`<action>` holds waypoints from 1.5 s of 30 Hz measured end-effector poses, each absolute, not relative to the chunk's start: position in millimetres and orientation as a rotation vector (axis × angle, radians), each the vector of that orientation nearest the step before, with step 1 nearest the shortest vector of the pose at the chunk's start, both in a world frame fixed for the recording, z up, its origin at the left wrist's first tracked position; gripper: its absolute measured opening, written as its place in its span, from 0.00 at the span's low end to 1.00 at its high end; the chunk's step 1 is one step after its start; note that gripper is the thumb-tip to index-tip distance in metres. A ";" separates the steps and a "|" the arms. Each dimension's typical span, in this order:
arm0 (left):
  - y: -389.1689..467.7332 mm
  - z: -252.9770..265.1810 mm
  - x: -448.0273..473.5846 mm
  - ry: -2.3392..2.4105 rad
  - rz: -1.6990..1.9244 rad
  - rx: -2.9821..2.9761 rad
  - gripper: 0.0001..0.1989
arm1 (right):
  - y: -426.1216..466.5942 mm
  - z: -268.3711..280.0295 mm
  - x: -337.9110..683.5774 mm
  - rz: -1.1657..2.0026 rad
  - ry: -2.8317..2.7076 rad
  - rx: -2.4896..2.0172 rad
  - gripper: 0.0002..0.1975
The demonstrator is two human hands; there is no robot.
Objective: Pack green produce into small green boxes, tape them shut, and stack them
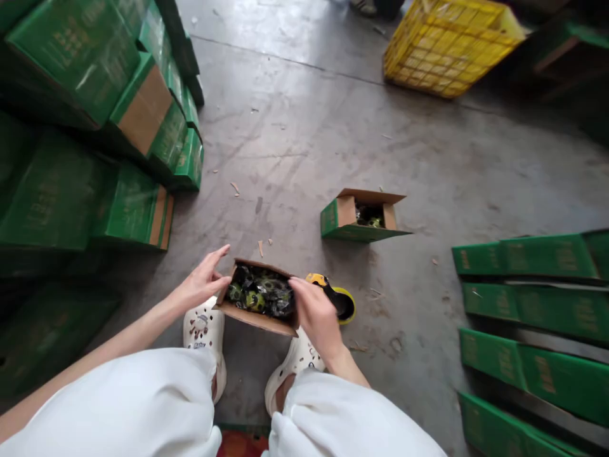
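Note:
An open cardboard box (259, 320) stands in front of me between my feet, with dark plastic wrapping and round green items (254, 300) inside. My left hand (202, 279) is at the box's left end, its fingers stretched apart and the thumb by the rim. At the opposite end, my right hand (316, 314) has its fingers bent over the edge, holding the box; part of its grip is hidden. A yellow-and-black object that looks like a tape dispenser (347, 306) lies on the floor just beyond my right hand.
Another open green box (364, 231) with similar contents stands ahead to the right. Green cartons (71, 57) are stacked high on the left. Rows of green boxes (537, 304) line the right side. A yellow crate (451, 47) stands farther back. Scraps litter the concrete floor (285, 127).

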State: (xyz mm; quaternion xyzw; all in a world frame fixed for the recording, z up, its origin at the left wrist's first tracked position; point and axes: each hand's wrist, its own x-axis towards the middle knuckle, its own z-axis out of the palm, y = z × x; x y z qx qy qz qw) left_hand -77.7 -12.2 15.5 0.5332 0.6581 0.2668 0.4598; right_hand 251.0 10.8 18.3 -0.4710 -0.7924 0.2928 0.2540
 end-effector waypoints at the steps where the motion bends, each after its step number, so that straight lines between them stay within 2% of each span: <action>1: -8.8 12.1 -80.5 1.534 0.620 1.146 0.47 | 6.0 16.2 264.7 0.840 -1.938 -1.408 0.17; 2: -4.5 8.7 -81.2 1.441 0.585 1.011 0.52 | 1.9 12.7 275.1 0.952 -1.752 -1.521 0.17; 4: 6.4 1.5 -76.0 1.312 0.534 0.841 0.55 | -3.6 1.6 284.0 1.319 -1.441 -1.658 0.27; 6: 18.2 -6.9 -63.7 1.346 0.486 0.769 0.50 | -4.3 -12.6 277.9 1.656 -1.230 -1.678 0.41; 8: 27.8 -15.8 -50.0 1.470 0.436 0.750 0.42 | 1.0 -25.0 263.8 1.774 -1.155 -1.704 0.48; 12: 32.3 -22.2 -40.3 1.564 0.429 0.703 0.34 | 18.2 -31.3 242.1 1.814 -1.197 -1.793 0.46; 18: 22.3 2.8 -56.9 1.237 0.626 0.528 0.34 | 17.9 -25.3 244.0 1.792 -1.169 -1.790 0.42; 24: 35.4 -0.4 -44.2 1.398 0.522 0.531 0.35 | 16.2 -33.4 245.7 1.824 -1.204 -1.733 0.38; 27: 33.7 -9.6 -42.8 1.421 0.470 0.689 0.34 | 20.3 -39.6 251.5 1.765 -1.338 -1.671 0.37; 30: 31.0 -12.3 -47.2 1.458 0.357 0.842 0.39 | 21.8 -38.1 269.3 1.702 -1.577 -1.555 0.37; 32: 33.5 -11.5 -51.2 1.475 0.288 0.944 0.43 | 18.8 -28.6 283.3 1.566 -1.795 -1.500 0.33; 34: 38.9 -11.0 -55.3 1.491 0.190 1.065 0.41 | 11.6 -13.3 291.2 1.328 -2.068 -1.413 0.30; 35: 42.0 -11.3 -57.3 1.502 0.122 1.128 0.39 | 6.8 -5.0 291.0 1.217 -2.225 -1.337 0.32; 38: 49.5 -14.3 -62.1 1.545 -0.030 1.339 0.36 | -7.2 13.8 274.7 0.960 -2.690 -1.091 0.47; 39: 50.8 -15.8 -63.2 1.559 -0.047 1.399 0.35 | -10.2 16.6 266.7 0.868 -2.808 -1.049 0.49; 42: 51.6 -19.5 -64.1 1.574 -0.043 1.501 0.33 | -12.9 16.4 248.5 0.628 -2.966 -1.043 0.39; 45: 50.7 -20.1 -63.0 1.576 -0.026 1.495 0.33 | -8.9 10.8 241.8 0.547 -2.951 -1.059 0.32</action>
